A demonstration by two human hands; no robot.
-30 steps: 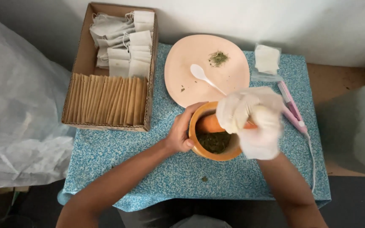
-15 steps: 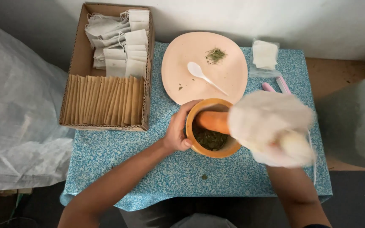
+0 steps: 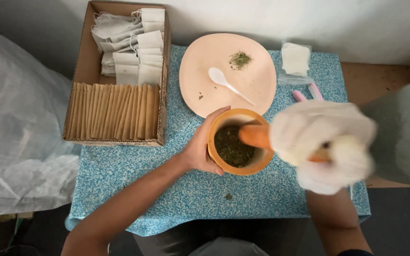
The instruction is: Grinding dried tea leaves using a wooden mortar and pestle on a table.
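An orange mortar (image 3: pixel 261 166) with crushed green herbs (image 3: pixel 231 148) inside stands on the blue speckled tabletop (image 3: pixel 167 189). My left hand (image 3: pixel 201 148), bare, cups the mortar's left side. My right hand (image 3: pixel 326 144) wears a white glove and is closed around an orange pestle (image 3: pixel 256 136). The pestle's thick end reaches over the bowl from the right, above the herbs. The gloved hand looks blurred.
Behind the mortar lies a peach plate (image 3: pixel 257 83) with a white plastic spoon (image 3: pixel 227 83) and a pinch of herbs (image 3: pixel 240 59). A cardboard box (image 3: pixel 87 61) of tea bags and brown sachets sits at the left. A clear packet (image 3: pixel 295 60) and pink tool (image 3: pixel 309 92) lie at the right.
My gloved right hand has swung from above the mortar out to the right, tilting the pestle so its end points left into the bowl. The left hand stays on the mortar.
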